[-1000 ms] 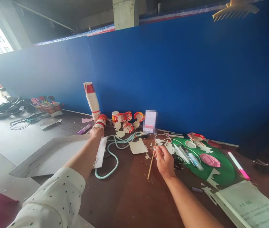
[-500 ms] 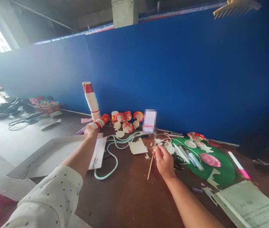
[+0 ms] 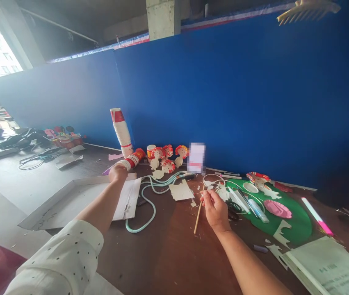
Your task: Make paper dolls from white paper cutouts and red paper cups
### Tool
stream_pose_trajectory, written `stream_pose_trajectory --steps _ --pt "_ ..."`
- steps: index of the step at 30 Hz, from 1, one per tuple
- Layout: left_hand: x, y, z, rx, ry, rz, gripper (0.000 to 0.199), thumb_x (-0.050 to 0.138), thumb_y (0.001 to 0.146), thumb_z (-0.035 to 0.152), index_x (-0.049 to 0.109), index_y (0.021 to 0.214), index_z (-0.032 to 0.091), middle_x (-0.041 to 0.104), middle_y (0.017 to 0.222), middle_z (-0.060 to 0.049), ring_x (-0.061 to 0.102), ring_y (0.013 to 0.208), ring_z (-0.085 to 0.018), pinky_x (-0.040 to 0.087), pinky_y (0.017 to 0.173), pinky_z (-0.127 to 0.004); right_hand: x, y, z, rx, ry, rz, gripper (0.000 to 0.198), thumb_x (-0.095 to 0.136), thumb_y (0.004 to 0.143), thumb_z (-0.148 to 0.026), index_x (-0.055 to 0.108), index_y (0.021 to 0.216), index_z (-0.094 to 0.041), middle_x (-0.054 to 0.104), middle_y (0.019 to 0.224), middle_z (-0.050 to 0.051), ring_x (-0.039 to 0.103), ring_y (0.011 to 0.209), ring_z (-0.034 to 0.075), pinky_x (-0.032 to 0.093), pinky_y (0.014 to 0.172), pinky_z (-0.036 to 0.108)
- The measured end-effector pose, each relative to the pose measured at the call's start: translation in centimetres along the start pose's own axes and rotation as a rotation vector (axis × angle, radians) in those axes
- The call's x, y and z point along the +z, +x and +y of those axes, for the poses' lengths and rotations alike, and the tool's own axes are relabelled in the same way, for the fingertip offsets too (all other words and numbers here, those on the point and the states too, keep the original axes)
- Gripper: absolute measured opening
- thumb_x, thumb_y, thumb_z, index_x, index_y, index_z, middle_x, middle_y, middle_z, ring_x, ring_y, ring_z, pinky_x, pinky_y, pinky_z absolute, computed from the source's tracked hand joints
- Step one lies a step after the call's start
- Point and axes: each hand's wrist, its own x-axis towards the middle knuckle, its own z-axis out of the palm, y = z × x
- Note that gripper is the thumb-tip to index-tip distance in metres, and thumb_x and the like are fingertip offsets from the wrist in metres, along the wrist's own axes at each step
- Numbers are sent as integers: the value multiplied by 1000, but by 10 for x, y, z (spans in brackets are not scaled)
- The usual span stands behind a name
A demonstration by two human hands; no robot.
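Observation:
At the left, my left hand (image 3: pixel 118 173) reaches out and is closed around the near end of a short row of nested red and white paper cups (image 3: pixel 135 158) lying tilted on its side; the fingertips are mostly hidden. Just behind it rises a tall leaning stack of paper cups (image 3: pixel 122 134). My right hand (image 3: pixel 215 211) is held in a pinch over the table, with a small pale bit showing at the fingertips that I cannot make out. A thin wooden stick (image 3: pixel 198 219) runs right beside those fingers; whether they grip it is unclear.
Paper-cup figures with red fringes (image 3: pixel 181 151) stand by the blue partition (image 3: pixel 223 94). Between my hands lie a pale green cord (image 3: pixel 145 229) and a cardboard piece (image 3: pixel 181 190). A white tray (image 3: pixel 39 223) is left; a green mat (image 3: pixel 302 227), markers and a book (image 3: pixel 331 266) are right.
The whole view has shifted slightly, so everything appears a little farther right. Both hands keep about the same places and poses.

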Motion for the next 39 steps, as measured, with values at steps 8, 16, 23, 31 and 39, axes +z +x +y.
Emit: stream_pose_trajectory --steps 8,16,23,31,39 --pt "7 1 -4 -92 -39 26 18 67 69 11 66 87 10 67 79 -10 66 79 -24 48 67 -29 -1 1 1 1 -6 -9 43 46 90 -57 68 87 -20 71 72 4 64 60 18 49 63 29" --pt "12 10 -9 -53 -48 40 20 68 72 17 68 91 10 67 90 -14 64 90 -27 48 77 -33 -1 1 3 12 -13 -22 40 47 90 -55 68 87 -21 70 71 3 64 61 18 49 63 28" --pt "14 7 -10 -63 -24 54 23 71 67 18 68 89 12 67 81 -11 64 80 -25 48 70 -32 -2 1 0 10 -25 -24 38 48 90 -53 68 86 -21 69 69 2 63 59 17 48 61 27" --pt "10 6 -7 -52 39 81 12 68 69 16 66 79 12 67 79 -13 65 84 -28 48 71 -33 -2 0 0 -6 -38 -26 43 47 89 -57 70 86 -20 71 68 4 63 58 18 49 60 28" --pt "8 6 -9 -18 26 65 13 69 72 16 68 83 9 65 79 -10 62 85 -24 46 76 -31 -1 1 -1 -5 -49 -24 46 46 89 -60 70 87 -20 71 70 5 64 60 19 49 62 30"
